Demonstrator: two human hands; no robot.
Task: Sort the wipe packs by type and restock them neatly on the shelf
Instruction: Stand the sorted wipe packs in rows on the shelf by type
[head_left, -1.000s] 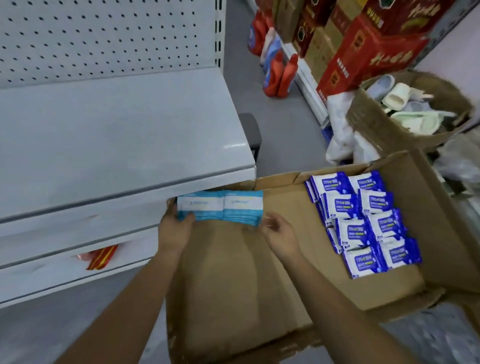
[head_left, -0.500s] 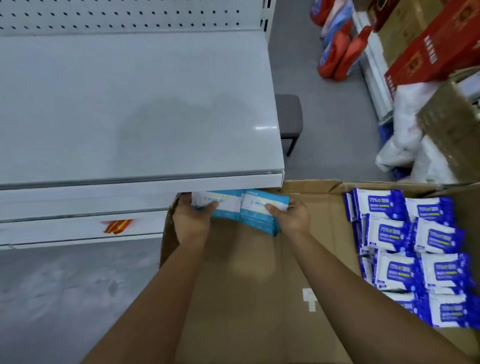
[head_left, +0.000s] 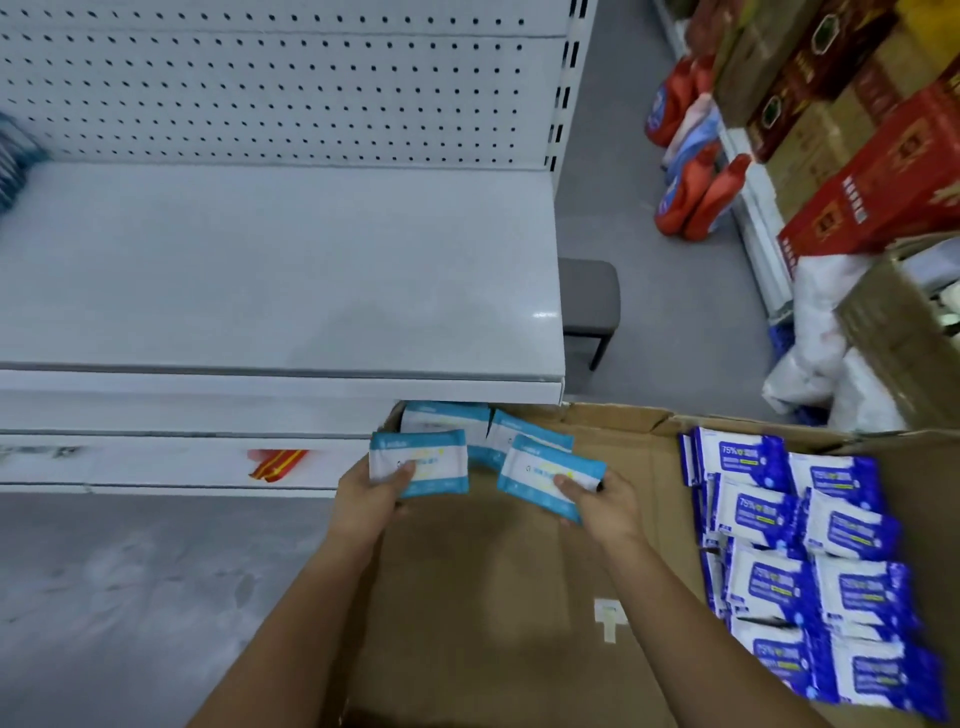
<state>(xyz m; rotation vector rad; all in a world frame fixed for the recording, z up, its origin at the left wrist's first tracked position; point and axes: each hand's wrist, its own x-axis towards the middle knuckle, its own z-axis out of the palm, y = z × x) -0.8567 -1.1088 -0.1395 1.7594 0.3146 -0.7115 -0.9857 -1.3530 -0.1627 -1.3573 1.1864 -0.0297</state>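
My left hand (head_left: 371, 501) grips a light-blue wipe pack (head_left: 423, 460) over the left end of the cardboard box (head_left: 519, 597). My right hand (head_left: 605, 506) grips a second light-blue wipe pack (head_left: 540, 470), tilted. Two more light-blue packs (head_left: 483, 426) lie in the box behind them, partly under the shelf edge. Several dark-blue wipe packs (head_left: 810, 561) lie in rows at the box's right end. The white shelf (head_left: 270, 280) with a pegboard back stands just above and behind my hands.
A grey stool (head_left: 589, 301) stands right of the shelf end. Red detergent bottles (head_left: 693, 192) and red cartons (head_left: 883, 176) line the far aisle. White bags (head_left: 821, 353) and another cardboard box (head_left: 904, 332) sit at the right. Blue goods (head_left: 15, 156) show at the shelf's left edge.
My hands have pulled two light-blue packs apart and lifted them out from under the shelf edge; two more packs now show behind. The camera has tipped up toward the shelf.
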